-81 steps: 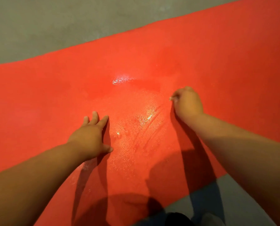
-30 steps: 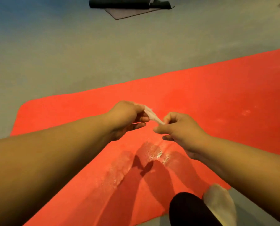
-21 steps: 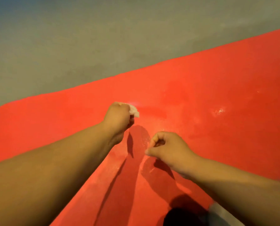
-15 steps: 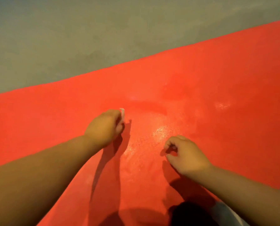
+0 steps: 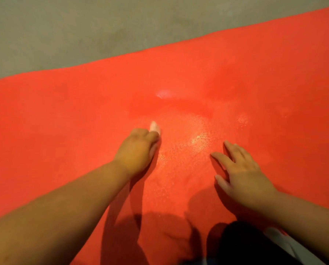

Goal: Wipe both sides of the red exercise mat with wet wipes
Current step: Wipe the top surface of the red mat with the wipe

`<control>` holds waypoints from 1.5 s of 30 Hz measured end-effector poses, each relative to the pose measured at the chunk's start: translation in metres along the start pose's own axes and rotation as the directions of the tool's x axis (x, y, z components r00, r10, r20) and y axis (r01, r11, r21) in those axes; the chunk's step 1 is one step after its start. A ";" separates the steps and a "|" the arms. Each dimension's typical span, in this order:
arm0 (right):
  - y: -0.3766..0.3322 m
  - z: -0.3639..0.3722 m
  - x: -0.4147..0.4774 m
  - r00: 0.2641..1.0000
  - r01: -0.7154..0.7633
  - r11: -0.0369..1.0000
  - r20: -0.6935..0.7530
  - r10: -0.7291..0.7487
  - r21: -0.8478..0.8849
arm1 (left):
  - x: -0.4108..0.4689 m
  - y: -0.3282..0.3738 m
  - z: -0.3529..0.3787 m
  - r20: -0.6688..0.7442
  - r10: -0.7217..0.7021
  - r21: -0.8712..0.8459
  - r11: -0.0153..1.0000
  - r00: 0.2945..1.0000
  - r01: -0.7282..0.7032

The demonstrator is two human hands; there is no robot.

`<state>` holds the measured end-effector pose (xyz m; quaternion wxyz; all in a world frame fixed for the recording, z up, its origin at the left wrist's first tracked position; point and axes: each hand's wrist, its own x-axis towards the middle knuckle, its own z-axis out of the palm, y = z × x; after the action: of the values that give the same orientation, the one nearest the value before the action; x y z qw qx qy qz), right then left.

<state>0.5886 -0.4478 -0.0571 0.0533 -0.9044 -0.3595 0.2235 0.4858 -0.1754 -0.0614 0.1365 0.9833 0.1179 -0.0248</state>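
On the pebbly, wet-shiny red mat [image 5: 64,121], left hand [image 5: 138,150] clutches a crumpled white wipe [image 5: 154,127]; right hand [image 5: 240,173] lies flat, fingers spread.

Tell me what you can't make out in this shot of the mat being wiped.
Head view:
wet wipe: just a white tip shows; curled fingers of the left hand hide the rest.
red mat: right end cut off by the frame edge; underside hidden against the floor.
right hand: its back hides whether the palm touches the mat.
dark shape at the bottom edge: cut off, blurred.
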 end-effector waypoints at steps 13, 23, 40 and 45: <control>-0.004 0.002 -0.005 1.000 -0.002 1.000 0.009 0.002 -0.021 | -0.002 -0.039 -0.009 -0.105 -0.214 0.015 0.976 0.971 0.217; 0.003 -0.002 -0.006 0.999 0.033 0.999 0.020 -0.033 -0.003 | 0.003 0.003 0.008 -0.042 0.112 -0.038 0.993 0.993 -0.113; 0.069 -0.009 -0.019 0.987 -0.150 0.987 -0.057 0.153 0.059 | 0.056 0.048 0.028 -0.174 -0.163 -0.163 0.977 0.971 0.135; 0.077 -0.002 -0.027 0.990 -0.125 0.992 -0.066 0.126 0.029 | -0.026 0.106 0.040 0.071 0.606 -0.185 0.788 0.792 -0.587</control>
<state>0.6209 -0.5225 -0.0651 0.0627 -0.9316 -0.2970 0.2001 0.4856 -0.2913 -0.0701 0.2198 0.9529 -0.2064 -0.0337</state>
